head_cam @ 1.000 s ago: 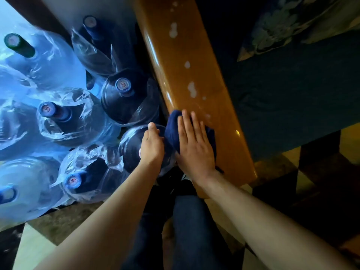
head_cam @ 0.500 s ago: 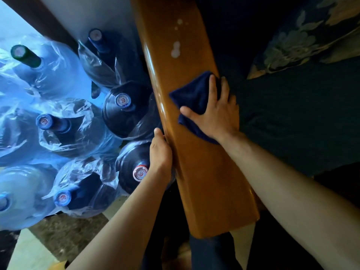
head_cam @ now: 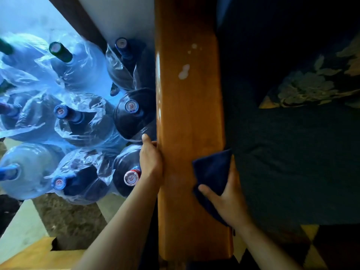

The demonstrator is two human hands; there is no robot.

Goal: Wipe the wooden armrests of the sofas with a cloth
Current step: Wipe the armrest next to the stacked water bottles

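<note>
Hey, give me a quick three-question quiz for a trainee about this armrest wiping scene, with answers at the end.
1. True or false: the right hand holds the dark blue cloth on the wooden armrest.
2. What does the left hand touch? A) a cushion B) the armrest's outer edge C) the floor
3. Fill in: pale ___ remain on the armrest beyond the cloth.

Key: 1 true; 2 B; 3 spots.

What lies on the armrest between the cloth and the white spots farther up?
Bare glossy wood, in the head view, separates the cloth from the white spots on the armrest.
</note>
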